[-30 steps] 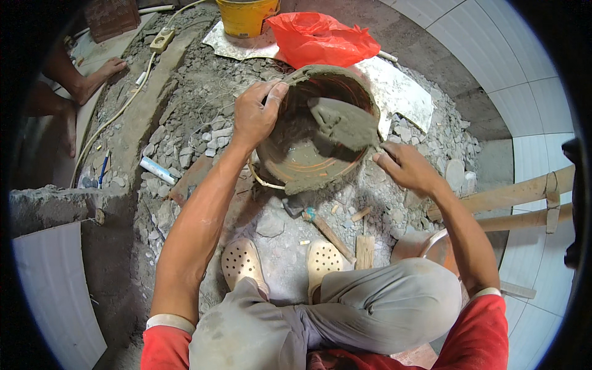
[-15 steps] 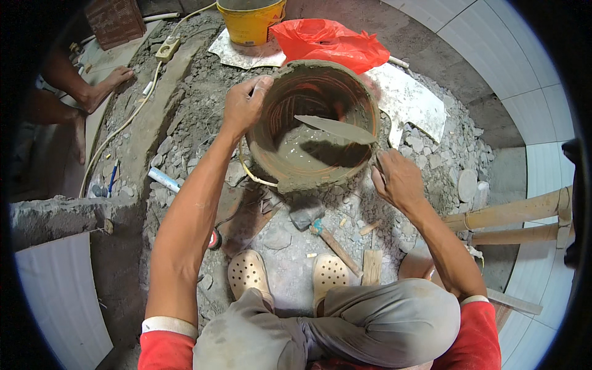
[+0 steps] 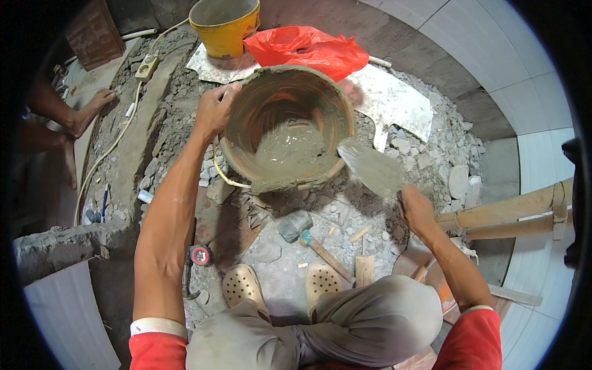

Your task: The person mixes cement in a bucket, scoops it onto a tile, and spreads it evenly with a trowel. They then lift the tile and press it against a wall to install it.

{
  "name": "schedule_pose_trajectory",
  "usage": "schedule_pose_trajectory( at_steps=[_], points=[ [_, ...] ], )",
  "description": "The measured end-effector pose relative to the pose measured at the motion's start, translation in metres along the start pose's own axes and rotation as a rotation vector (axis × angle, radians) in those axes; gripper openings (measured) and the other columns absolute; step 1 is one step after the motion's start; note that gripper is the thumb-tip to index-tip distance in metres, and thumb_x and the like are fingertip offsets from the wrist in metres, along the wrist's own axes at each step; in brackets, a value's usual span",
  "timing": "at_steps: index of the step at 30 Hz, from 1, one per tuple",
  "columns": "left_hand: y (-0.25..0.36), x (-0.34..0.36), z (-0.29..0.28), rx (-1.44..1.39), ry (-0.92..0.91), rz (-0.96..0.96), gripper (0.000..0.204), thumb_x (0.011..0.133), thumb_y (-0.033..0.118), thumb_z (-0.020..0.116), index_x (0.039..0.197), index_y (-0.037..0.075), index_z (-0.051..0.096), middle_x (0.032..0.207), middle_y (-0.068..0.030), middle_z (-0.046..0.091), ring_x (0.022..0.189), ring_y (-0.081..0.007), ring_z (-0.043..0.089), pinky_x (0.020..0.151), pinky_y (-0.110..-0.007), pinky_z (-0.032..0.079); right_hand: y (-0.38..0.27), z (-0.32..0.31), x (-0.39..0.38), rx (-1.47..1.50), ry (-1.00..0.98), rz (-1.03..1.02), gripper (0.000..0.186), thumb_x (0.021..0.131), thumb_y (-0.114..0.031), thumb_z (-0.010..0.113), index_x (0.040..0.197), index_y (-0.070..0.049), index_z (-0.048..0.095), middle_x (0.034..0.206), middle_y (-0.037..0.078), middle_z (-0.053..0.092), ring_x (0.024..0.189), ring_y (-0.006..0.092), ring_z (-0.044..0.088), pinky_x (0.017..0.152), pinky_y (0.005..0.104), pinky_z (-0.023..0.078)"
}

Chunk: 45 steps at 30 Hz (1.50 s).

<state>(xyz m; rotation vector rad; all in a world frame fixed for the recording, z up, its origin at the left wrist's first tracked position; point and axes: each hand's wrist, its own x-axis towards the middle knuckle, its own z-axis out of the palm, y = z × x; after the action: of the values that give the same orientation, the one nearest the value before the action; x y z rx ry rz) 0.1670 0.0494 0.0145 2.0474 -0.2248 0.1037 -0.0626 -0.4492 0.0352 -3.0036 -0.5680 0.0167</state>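
The person's right hand [image 3: 418, 209] is curled around the handle of a trowel [image 3: 373, 171], most of which the fingers hide, and the blade, filmed with wet grey mortar, runs out from that grip up and to the left. Its long axis slants from the knuckles toward the mortar-caked bucket [image 3: 290, 184], so the tip sits at the right-hand side of the rim; whether metal touches rim or hangs just above it cannot be told. The bucket lies ahead and to the left of the right hand, its mouth turned toward the person, with a pool of mortar [image 3: 293, 151] inside. The left hand [image 3: 216, 111] is the nearer one to the bucket, pinching its rim at the upper left, though how the fingers wrap there is partly hidden. The trowel is thus on the opposite side of the mouth from the left hand. Below the bucket's near edge, a hammer [image 3: 325, 254] lies on the rubble floor, its head just beyond the toes of two pale clogs [image 3: 242, 285].
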Motion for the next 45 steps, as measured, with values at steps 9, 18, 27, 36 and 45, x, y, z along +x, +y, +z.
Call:
schedule_pose_trajectory(
  at_steps=[9, 18, 27, 36, 45],
  points=[
    [-0.008, -0.012, 0.001, -0.020, -0.048, -0.118, 0.060, 0.100, 0.058, 0.058, 0.113, 0.002, 0.075, 0.095, -0.0122, 0.077, 0.088, -0.0169, 0.068, 0.084, -0.036, 0.053, -0.015, -0.061, -0.032, 0.259, 0.052, 0.419, 0.027, 0.092, -0.020, 0.062, 0.109, 0.000, 0.054, 0.091, 0.023, 0.063, 0.086, 0.0453, 0.062, 0.077, 0.0511, 0.049],
    [0.034, -0.106, 0.001, 0.090, -0.046, -0.204, 0.079, 0.088, 0.058, 0.075, 0.142, 0.004, 0.057, 0.100, -0.0133, 0.069, 0.091, -0.0193, 0.063, 0.083, -0.036, 0.052, -0.058, 0.008, 0.121, 0.805, 0.366, 0.348, 0.037, 0.093, -0.028, 0.062, 0.101, 0.007, 0.052, 0.091, 0.028, 0.058, 0.087, 0.0432, 0.057, 0.081, 0.0513, 0.045],
    [0.050, -0.167, 0.015, -0.195, -0.120, -0.622, 0.076, 0.092, 0.069, 0.063, 0.118, -0.003, 0.064, 0.100, -0.0106, 0.067, 0.083, -0.0204, 0.063, 0.074, -0.035, 0.053, -0.040, 0.035, 0.133, 1.080, 0.368, 0.359, 0.036, 0.088, -0.028, 0.064, 0.097, 0.006, 0.054, 0.088, 0.023, 0.060, 0.083, 0.0328, 0.058, 0.079, 0.0463, 0.047],
    [0.113, -0.106, 0.024, -0.292, -0.086, -0.427, 0.068, 0.095, 0.064, 0.063, 0.120, 0.000, 0.062, 0.104, -0.0094, 0.069, 0.090, -0.0196, 0.070, 0.078, -0.040, 0.061, 0.009, -0.030, 0.092, 1.423, 0.241, 0.553, 0.036, 0.094, -0.029, 0.064, 0.110, 0.002, 0.056, 0.091, 0.012, 0.063, 0.078, 0.0184, 0.063, 0.069, 0.0362, 0.054],
    [0.177, -0.035, 0.141, -0.307, -0.565, -0.373, 0.067, 0.100, 0.058, 0.061, 0.136, 0.002, 0.055, 0.107, -0.0044, 0.065, 0.092, -0.0142, 0.065, 0.079, -0.039, 0.058, 0.073, -0.073, -0.008, 1.395, 0.379, 0.831, 0.028, 0.093, -0.020, 0.061, 0.109, 0.002, 0.052, 0.082, 0.008, 0.060, 0.063, 0.0156, 0.059, 0.056, 0.0299, 0.055]
  ],
)
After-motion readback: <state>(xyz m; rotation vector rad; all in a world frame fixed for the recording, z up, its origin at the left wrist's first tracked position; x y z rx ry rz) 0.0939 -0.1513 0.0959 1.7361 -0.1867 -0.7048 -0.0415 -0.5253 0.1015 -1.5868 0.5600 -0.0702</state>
